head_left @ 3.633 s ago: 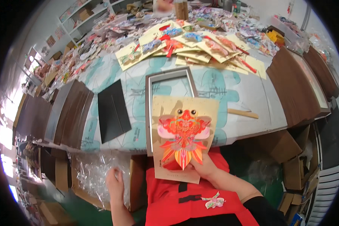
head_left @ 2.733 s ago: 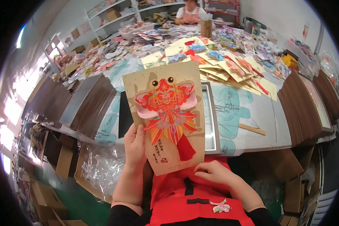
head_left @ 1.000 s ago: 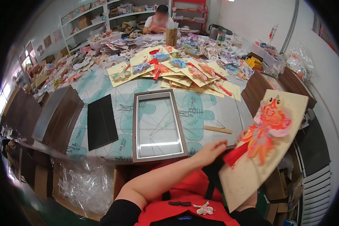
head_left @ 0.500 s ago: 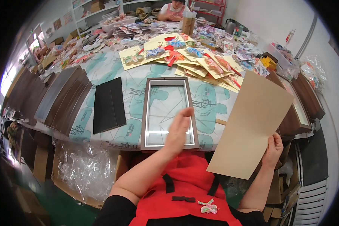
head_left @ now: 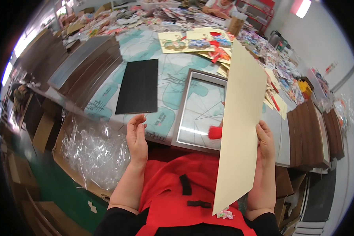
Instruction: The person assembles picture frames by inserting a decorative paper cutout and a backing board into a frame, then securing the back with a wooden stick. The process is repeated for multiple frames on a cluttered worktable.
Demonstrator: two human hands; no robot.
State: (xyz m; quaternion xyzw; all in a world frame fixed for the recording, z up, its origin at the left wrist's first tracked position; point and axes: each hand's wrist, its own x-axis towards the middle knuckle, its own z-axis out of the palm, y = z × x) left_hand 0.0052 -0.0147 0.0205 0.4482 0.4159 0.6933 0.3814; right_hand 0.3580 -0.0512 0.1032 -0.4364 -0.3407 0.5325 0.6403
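Note:
My right hand [head_left: 266,143] grips a large cream cardboard sheet [head_left: 240,122] by its right edge and holds it upright, tilted, in front of me. Red tassel threads [head_left: 215,133] poke out past the sheet's left edge; what they hang from is hidden. Behind the sheet, a brown picture frame [head_left: 180,114] with a pale inner lip lies on the table, its right part covered from sight. My left hand [head_left: 137,137] is empty, fingers loosely curled and apart, at the table's front edge just below a flat black board [head_left: 138,86].
Stacks of brown frames stand at the left [head_left: 86,70] and right [head_left: 305,133]. Cream cards with colourful tasselled ornaments [head_left: 200,41] lie farther back, before heaps of small packets. A box of clear plastic wrap [head_left: 94,153] sits below left. Another person [head_left: 220,8] sits at the far side.
The sheet has swung from its tan face to its cream one, and red tassel threads now show beside it. My left hand has left the frame for the black board. The view has shifted.

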